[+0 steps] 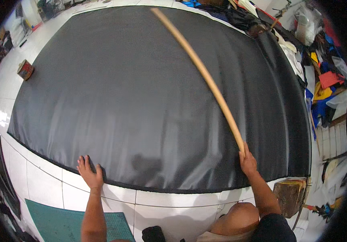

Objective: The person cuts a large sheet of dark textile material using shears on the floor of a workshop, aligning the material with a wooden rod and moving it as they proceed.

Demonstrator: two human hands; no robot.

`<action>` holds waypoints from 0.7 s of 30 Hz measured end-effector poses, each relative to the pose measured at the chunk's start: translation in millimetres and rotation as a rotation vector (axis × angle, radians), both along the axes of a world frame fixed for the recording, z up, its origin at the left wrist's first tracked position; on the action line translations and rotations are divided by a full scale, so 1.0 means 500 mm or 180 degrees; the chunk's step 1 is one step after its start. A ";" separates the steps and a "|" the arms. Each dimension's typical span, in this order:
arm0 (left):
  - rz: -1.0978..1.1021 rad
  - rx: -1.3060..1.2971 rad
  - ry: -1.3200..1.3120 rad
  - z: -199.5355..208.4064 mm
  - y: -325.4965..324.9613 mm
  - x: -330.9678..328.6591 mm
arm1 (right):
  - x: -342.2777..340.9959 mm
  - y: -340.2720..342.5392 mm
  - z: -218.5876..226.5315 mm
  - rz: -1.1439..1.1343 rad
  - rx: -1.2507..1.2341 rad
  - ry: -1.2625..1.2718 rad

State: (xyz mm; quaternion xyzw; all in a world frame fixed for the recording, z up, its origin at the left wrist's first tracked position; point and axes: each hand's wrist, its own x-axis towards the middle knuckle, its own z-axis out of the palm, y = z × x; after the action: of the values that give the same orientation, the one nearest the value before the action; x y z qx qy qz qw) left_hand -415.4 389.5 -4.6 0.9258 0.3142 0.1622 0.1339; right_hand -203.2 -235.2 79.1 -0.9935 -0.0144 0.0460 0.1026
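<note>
A large sheet of black, slightly shiny material point(121, 88) lies spread over the tiled floor, with soft ripples along its near and right parts. My left hand point(89, 173) rests at its near edge, fingers spread and holding nothing. On the right, my right hand point(248, 160) is closed around the near end of a long wooden stick point(205, 74). The stick reaches away from me across the sheet, slanting to the left toward the far edge. Whether it touches the sheet along its whole length I cannot tell.
A green cutting mat point(60, 220) lies on the floor at the near left. A small worn tin point(25, 70) stands on the sheet's left edge, and a wooden block point(289, 197) sits by its near right corner. Colourful scraps and plastic bags point(328, 80) crowd the right side.
</note>
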 end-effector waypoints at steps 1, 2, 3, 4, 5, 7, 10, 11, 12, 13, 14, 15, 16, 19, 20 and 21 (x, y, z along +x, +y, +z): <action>-0.0019 -0.0001 0.0028 0.009 -0.002 -0.001 | -0.023 -0.021 -0.009 -0.0284 0.0122 0.0025; 0.0056 0.0052 0.0238 0.015 -0.007 0.000 | -0.038 -0.038 -0.020 -0.0552 0.0244 0.0048; 0.0149 0.0102 0.0445 0.019 -0.014 0.004 | -0.028 -0.061 -0.021 -0.0846 0.0145 0.0299; 0.0253 0.0153 0.0650 0.028 -0.024 0.009 | -0.006 -0.079 -0.027 -0.0848 0.0240 0.0144; 0.0368 0.0066 0.0757 0.035 -0.039 0.016 | 0.020 -0.104 -0.028 -0.0843 0.0319 -0.0010; 0.0708 -0.0074 0.1006 0.041 -0.054 0.000 | 0.059 -0.096 -0.032 -0.0864 0.0300 -0.0157; 0.0896 -0.0128 0.0892 0.016 -0.045 -0.054 | 0.033 -0.024 -0.021 -0.0690 0.0524 -0.0191; 0.0818 -0.0162 0.0869 0.019 -0.041 -0.066 | -0.011 0.024 0.004 -0.0702 0.0801 0.0187; 0.0682 -0.0300 0.0801 0.028 -0.069 -0.037 | -0.057 -0.005 -0.018 -0.0325 0.0785 -0.0128; 0.0559 -0.0134 0.0656 0.008 -0.054 -0.046 | -0.083 -0.005 -0.046 0.0073 0.0850 -0.0402; 0.0537 -0.0299 0.0792 0.022 -0.076 -0.025 | -0.098 0.011 -0.049 0.0230 0.0533 -0.0207; 0.0547 -0.0300 0.0850 0.039 -0.066 -0.036 | -0.134 0.062 -0.044 0.0413 0.0299 -0.0001; 0.0571 -0.0352 0.0911 0.042 -0.058 -0.051 | -0.165 0.108 -0.034 0.0574 0.0038 0.0154; 0.0629 -0.0366 0.0974 0.035 -0.060 -0.060 | -0.199 0.202 -0.025 0.1614 -0.0028 0.0585; 0.0646 -0.0403 0.0981 0.037 -0.062 -0.062 | -0.216 0.233 -0.010 0.1945 -0.0203 0.0757; 0.0654 -0.0434 0.0989 0.041 -0.059 -0.066 | -0.233 0.262 -0.005 0.2224 -0.0149 0.0928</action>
State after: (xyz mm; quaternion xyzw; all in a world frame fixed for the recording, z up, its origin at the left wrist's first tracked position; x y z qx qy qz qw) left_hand -448.2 359.9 16.1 0.8915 0.4342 0.0086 0.1289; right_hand -319.8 -104.3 76.7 -0.9138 -0.3366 0.2194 0.0591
